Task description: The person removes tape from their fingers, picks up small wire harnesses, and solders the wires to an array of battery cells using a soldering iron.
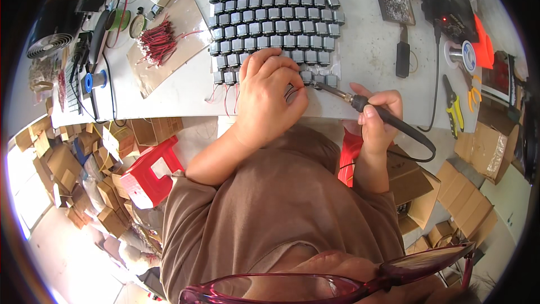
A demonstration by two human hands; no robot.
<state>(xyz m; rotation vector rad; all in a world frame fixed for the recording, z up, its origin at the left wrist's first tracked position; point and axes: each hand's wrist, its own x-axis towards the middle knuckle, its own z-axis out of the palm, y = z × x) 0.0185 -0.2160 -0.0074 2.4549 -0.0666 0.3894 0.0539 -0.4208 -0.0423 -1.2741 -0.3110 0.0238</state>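
Rows of small grey metal-cased square parts [270, 14] with dark edges cover the middle of the table. My left hand [270, 90] is bent over the nearest rows, its thumb and fingers pinched together. A thin wire [289, 93] loops between them; the exact grip point is hidden. In my right hand [378, 115] is a soldering iron [388, 117], held like a pen with its cable trailing right. The iron's metal tip points left at a part in the nearest row, close to my left fingertips. Thin red wires [226, 98] hang from several parts at the front left.
A bundle of red wires [157, 42] lies on a brown sheet [188, 19] at the left. Blue solder spool [94, 81] stands farther left. At the right are a black soldering station [447, 5], a white spool [460, 55] and yellow-handled cutters [453, 107]. Cardboard boxes crowd the floor.
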